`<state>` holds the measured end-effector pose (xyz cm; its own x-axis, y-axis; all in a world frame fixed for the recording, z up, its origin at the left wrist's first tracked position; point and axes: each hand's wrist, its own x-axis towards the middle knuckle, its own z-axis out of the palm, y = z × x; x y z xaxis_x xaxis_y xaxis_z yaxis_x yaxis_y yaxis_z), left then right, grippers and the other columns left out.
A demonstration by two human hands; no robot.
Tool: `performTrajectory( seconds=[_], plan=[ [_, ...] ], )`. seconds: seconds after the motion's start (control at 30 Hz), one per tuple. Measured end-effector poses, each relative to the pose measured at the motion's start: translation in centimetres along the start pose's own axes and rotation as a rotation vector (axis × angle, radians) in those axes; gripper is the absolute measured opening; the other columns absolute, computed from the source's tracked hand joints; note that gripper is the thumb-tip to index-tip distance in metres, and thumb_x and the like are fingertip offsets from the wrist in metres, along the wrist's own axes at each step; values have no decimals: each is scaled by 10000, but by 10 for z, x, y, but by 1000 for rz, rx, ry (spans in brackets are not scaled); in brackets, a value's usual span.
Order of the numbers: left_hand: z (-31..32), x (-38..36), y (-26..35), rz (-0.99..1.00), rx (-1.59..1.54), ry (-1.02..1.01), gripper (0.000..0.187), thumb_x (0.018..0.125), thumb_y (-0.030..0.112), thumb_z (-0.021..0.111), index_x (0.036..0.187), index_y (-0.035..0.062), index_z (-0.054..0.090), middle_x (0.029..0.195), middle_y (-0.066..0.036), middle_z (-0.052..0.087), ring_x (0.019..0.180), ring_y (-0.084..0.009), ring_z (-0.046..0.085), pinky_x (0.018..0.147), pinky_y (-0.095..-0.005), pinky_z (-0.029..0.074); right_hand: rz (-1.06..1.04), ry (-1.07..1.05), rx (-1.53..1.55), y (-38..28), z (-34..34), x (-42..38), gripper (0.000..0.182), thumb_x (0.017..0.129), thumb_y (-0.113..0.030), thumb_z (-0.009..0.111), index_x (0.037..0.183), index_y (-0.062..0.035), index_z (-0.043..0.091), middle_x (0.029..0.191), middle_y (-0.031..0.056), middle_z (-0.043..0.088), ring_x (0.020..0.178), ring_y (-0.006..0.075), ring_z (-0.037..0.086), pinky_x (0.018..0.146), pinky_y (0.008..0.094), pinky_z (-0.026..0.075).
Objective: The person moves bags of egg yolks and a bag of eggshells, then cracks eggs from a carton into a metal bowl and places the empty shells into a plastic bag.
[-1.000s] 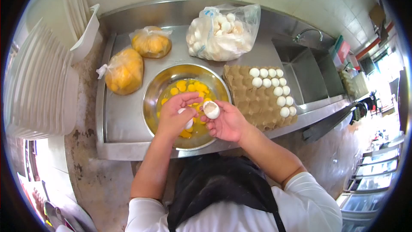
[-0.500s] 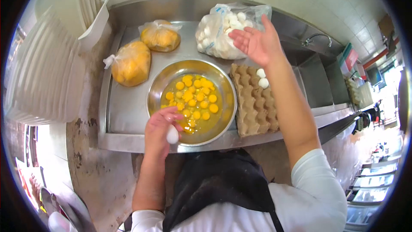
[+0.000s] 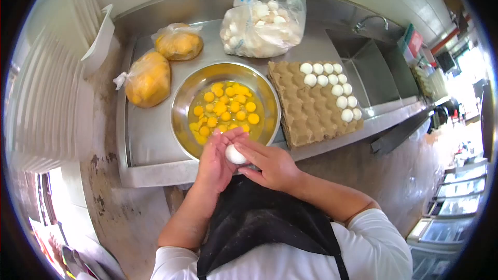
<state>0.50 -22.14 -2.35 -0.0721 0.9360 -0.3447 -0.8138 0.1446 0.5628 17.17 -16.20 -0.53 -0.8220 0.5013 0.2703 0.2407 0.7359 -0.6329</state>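
A white egg [image 3: 236, 154] is between my two hands, just over the near rim of a metal bowl. My left hand [image 3: 212, 165] cups it from the left, fingers bent. From the right, my right hand [image 3: 275, 168] closes on the same egg with thumb and fingertips. The steel bowl [image 3: 179, 89] contains many yellow yolks [image 3: 226, 105] in clear egg white; my hands hide part of its near edge. Right of the bowl lies a cardboard egg tray [image 3: 306, 105], with several white eggs [image 3: 337, 90] along its far and right sides and bare hollows elsewhere.
Behind the bowl stands a clear plastic bag [image 3: 262, 26] of white shells. Two tied bags of yellow-orange contents [image 3: 148, 80] [image 3: 179, 42] sit at the left. A steel sink [image 3: 376, 72] with a tap [image 3: 371, 19] is at the right; stacked white trays [image 3: 52, 103] line the left.
My right hand has come down from near the bag of shells to meet my left hand at the egg. The view has shifted, and the egg tray shows fully.
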Motion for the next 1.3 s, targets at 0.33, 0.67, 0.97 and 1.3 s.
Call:
performTrajectory(
  seconds=[0.33, 0.67, 0.97, 1.3],
  plan=[
    [14, 2, -28, -216, 316, -147, 566, 979, 472, 413, 1278, 3, 515, 1240, -120, 590, 1086, -245, 592, 901, -400, 490, 393, 294, 164, 1, 8, -76, 569, 821, -218, 714, 1321, -52, 497, 1169, 156, 625, 992, 314, 651, 816, 373, 538],
    [-1, 5, 45, 71, 401, -82, 555, 954, 420, 471, 1318, 0, 483, 1268, -138, 576, 1111, -234, 590, 879, -356, 516, 319, 591, -116, 44, 32, -123, 415, 821, -144, 723, 1218, -86, 613, 1167, 147, 630, 1021, 314, 639, 843, 367, 530],
    [2, -1, 56, 78, 535, -92, 485, 951, 352, 512, 1289, 5, 508, 1188, -136, 618, 997, -218, 640, 834, -328, 528, 387, 548, -95, 45, 38, -110, 411, 839, -128, 713, 1224, -44, 596, 1156, 156, 629, 966, 303, 656, 820, 357, 535],
    [22, 14, 35, 273, 1090, -247, 462, 792, 114, 759, 1225, 44, 614, 1096, -50, 639, 876, -101, 604, 747, -254, 502, 743, 261, 1474, 16, 3, -4, 422, 1018, -363, 375, 1298, -66, 481, 997, 61, 623, 690, 145, 595, 613, 248, 473]
  ],
)
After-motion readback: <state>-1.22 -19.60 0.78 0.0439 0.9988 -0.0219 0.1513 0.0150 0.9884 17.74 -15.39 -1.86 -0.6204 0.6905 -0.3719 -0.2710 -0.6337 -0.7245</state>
